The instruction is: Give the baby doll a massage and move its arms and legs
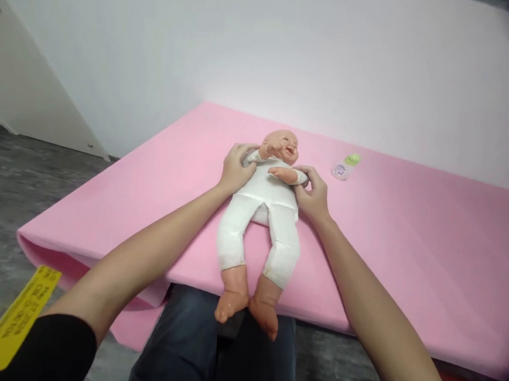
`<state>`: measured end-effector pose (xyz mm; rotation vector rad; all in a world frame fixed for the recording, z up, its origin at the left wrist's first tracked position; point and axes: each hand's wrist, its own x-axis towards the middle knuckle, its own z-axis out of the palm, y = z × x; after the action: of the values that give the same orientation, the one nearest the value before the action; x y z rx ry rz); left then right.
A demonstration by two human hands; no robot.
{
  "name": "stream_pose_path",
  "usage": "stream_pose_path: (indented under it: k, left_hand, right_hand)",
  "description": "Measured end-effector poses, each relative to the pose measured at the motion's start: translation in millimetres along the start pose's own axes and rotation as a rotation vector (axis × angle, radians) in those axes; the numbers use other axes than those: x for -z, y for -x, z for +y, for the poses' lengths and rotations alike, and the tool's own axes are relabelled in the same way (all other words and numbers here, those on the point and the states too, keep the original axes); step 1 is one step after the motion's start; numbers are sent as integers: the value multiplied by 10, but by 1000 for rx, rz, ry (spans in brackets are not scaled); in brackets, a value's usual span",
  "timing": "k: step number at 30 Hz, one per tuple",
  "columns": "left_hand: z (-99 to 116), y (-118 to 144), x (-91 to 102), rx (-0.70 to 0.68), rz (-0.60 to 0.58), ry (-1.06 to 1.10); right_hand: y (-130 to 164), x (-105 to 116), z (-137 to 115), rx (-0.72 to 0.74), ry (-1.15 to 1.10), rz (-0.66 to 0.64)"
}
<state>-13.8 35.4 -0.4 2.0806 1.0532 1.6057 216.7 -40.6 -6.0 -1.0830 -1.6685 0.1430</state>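
Nearest the camera are the person's own knees in dark jeans [215, 352], with a black sleeve [48, 347] and a yellow printed tag [17, 318] at the lower left.

Beyond them a wide pink mat [409, 238] lies flat and fills most of the view. It sits against a plain white wall [292, 52], with grey floor [11, 195] on the left and a white slanted panel [19, 96] leaning in the far left corner.

A baby doll [262, 209] in a white suit lies face up on the mat. Its long axis runs straight away from the person, with the head far and the bare feet hanging over the near edge above the knees.

Both arms reach forward about equally and bracket the doll. The left hand [236, 168] is curled on the doll's shoulder and sleeve on that side. The right hand [311, 192] pinches the sleeve at the doll's other arm, fingers narrow.

A small clear bottle with a green cap [345, 166] lies on its side on the mat, near the right hand but apart from it.
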Motion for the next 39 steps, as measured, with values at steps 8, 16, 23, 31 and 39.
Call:
stream_pose_path:
  k: [8, 16, 23, 31, 39]
  left_hand:
    - [20, 16, 5, 12, -17, 47]
    - [-18, 14, -22, 71, 16, 145]
    - [-116, 1, -32, -14, -15, 63]
    - [-10, 11, 35, 81, 32, 70]
    - [-25, 6, 86, 111, 111, 105]
  right_hand:
    - [10, 13, -44, 72, 87, -13]
    - [16, -13, -9, -70, -28, 55]
    - [35, -48, 81, -101, -123, 141]
    - [40, -40, 134, -115, -121, 170]
    - [15, -53, 83, -126, -141, 197]
